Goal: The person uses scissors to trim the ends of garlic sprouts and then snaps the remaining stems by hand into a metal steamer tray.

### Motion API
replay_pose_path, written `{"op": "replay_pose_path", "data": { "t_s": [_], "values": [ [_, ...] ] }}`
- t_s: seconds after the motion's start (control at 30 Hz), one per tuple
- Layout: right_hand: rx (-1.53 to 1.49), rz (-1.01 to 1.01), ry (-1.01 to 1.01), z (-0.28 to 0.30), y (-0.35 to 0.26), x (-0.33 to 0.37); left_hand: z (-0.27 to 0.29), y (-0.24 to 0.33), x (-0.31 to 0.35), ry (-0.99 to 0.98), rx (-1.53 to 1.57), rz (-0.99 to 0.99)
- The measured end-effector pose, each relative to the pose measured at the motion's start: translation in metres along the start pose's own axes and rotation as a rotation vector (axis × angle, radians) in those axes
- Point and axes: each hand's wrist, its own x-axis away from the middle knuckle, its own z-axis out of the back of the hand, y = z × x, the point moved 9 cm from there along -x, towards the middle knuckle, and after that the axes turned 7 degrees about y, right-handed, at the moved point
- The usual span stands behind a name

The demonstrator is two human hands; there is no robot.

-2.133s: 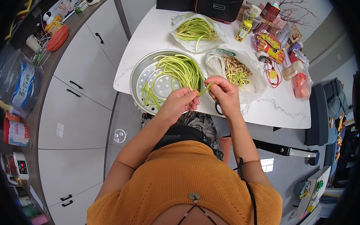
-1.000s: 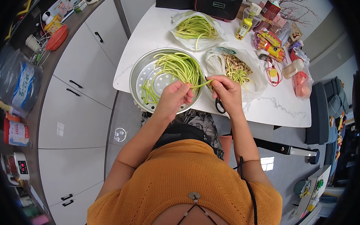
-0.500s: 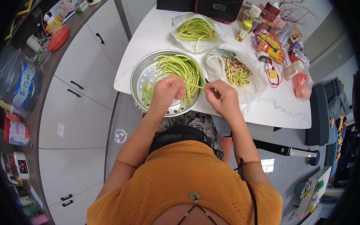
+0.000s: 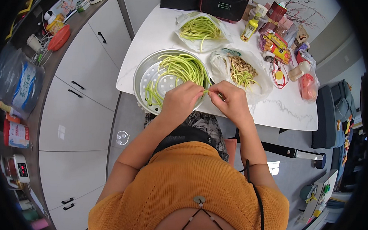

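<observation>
My left hand [image 4: 179, 99] and my right hand [image 4: 231, 100] meet at the near right rim of a metal colander [image 4: 149, 75]. Both pinch a green garlic scape [image 4: 206, 91], fingertips nearly touching, with a short bit showing between them. Inside the colander, cut garlic scapes [image 4: 186, 67] are heaped mostly on the right, and my left hand hides part of them. Right of it an open white plastic bag [image 4: 219, 67] holds brown, dry trimmings and short green ends [image 4: 243, 74]. Farther back, another plastic bag [image 4: 226, 37] bears a bundle of long scapes [image 4: 200, 30].
The white marbled table [image 4: 285, 107] ends close to my body. A yellow bottle [image 4: 250, 30], snack packs [image 4: 277, 47] and a red cord [image 4: 280, 75] crowd its right side. A black box [image 4: 225, 7] stands at the back. White cabinets [image 4: 76, 110] line the left.
My left hand has moved right and nearer to me, from over the colander up to my right hand. The stretch of scape between the hands is now much shorter.
</observation>
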Motion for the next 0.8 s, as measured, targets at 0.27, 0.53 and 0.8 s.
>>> {"op": "replay_pose_path", "data": {
  "t_s": [0.27,0.53,0.8],
  "values": [
    [0.021,0.041,0.005,-0.002,-0.003,0.0,-0.002,-0.001,0.003,-0.016,0.019,0.034],
    [0.176,0.195,0.075,-0.001,-0.019,-0.001,-0.005,-0.014,0.004,-0.04,0.014,0.12],
    [0.202,0.31,0.088,0.004,-0.029,-0.004,-0.004,-0.012,0.002,-0.064,0.085,0.087]
  ]
}}
